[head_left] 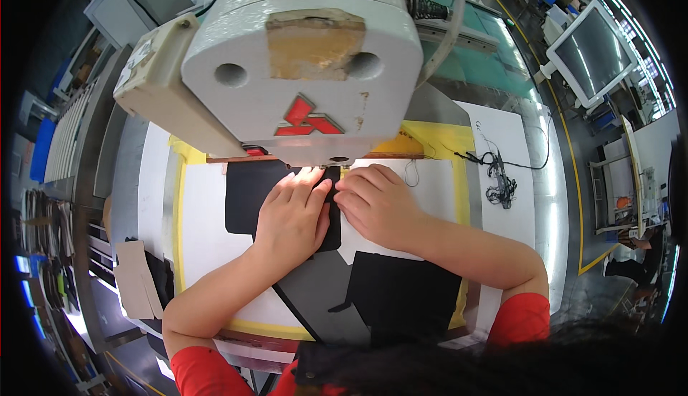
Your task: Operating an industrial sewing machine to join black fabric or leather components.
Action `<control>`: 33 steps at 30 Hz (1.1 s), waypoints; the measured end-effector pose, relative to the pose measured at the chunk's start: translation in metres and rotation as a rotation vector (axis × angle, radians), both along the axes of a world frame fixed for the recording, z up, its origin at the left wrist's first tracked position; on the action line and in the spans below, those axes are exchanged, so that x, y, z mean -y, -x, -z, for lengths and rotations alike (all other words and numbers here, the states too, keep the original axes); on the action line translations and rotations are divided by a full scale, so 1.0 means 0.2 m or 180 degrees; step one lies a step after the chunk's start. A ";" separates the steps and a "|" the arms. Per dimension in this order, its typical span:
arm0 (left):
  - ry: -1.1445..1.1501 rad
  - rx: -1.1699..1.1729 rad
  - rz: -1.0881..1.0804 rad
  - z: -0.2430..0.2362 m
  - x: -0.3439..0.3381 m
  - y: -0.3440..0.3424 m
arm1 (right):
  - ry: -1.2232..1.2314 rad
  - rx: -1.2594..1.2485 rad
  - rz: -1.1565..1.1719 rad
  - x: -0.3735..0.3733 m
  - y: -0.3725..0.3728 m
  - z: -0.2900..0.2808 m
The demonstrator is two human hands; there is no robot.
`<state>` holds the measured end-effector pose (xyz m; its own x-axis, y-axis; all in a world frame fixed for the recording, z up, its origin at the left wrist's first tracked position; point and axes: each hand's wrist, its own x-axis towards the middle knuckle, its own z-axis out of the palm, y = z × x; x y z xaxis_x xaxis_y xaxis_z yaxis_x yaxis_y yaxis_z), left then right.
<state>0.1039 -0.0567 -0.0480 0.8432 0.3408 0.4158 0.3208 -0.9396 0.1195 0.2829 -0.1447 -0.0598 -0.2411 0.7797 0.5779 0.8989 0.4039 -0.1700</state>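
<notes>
Under the head of a large white sewing machine (304,95), a flat black piece (247,199), fabric or leather-like, lies on a white sheet. My left hand (290,213) rests on this piece with its fingers stretched toward the needle area. Close beside it, my right hand (376,206) has bent fingers drawn together at the piece's right edge, seeming to pinch it. The machine head partly hides the fingertips and the stitching spot. Nearer to me lie another black piece (405,292) and a grey panel (312,292).
Yellow tape (464,181) borders the white work sheet. A tangle of black thread or cord (502,188) lies on the right. Brown card pieces (136,278) sit at the left, over black material. A monitor (591,52) stands at the far right, and shelving lines the left side.
</notes>
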 end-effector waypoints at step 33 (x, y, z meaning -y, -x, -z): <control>0.0742 0.0247 0.0867 0.02 -0.32 0.40 | 0.0833 0.0939 0.0515 0.00 0.47 0.00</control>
<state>0.0240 0.0074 -0.0524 0.8850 0.2013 0.4199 0.0442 -0.9340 0.3546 0.1898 -0.1443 -0.0597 -0.2288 0.9323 0.2801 0.9726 0.2310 0.0259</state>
